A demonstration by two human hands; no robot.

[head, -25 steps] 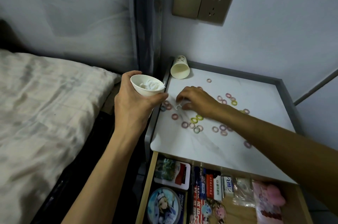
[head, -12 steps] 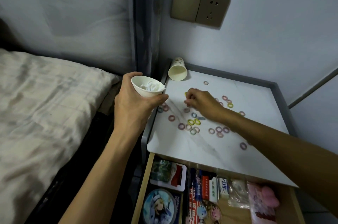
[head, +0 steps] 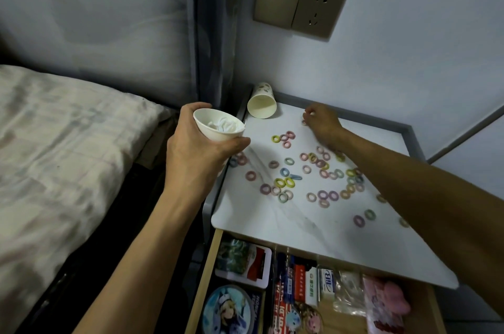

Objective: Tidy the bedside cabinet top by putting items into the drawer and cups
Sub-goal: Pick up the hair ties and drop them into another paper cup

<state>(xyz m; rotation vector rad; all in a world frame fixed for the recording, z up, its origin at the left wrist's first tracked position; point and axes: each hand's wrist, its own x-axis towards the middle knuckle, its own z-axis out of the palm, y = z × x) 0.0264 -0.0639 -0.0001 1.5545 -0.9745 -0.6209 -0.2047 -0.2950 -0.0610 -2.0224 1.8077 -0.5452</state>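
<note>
My left hand (head: pixel 197 155) holds a white paper cup (head: pixel 219 126) just off the cabinet's left edge; white items lie inside it. My right hand (head: pixel 321 122) reaches to the back of the white cabinet top (head: pixel 294 221), fingertips pinched near a small pale ring (head: pixel 304 122); whether it grips anything is unclear. Several small coloured hair rings (head: pixel 285 183) lie scattered over the top. A second paper cup (head: pixel 261 104) lies on its side at the back left corner. The drawer (head: pixel 305 292) below is open.
The open drawer holds a round tin (head: pixel 227 312), a card box (head: pixel 244 262), small packets (head: pixel 300 282) and a pink soft item (head: pixel 387 298). A bed (head: pixel 62 159) lies left. A wall socket (head: pixel 300 5) sits above; a grey rim (head: pixel 381 126) borders the cabinet's back.
My right hand has moved from the left-middle of the top toward the back, near the wall. The left hand keeps the cup in about the same place.
</note>
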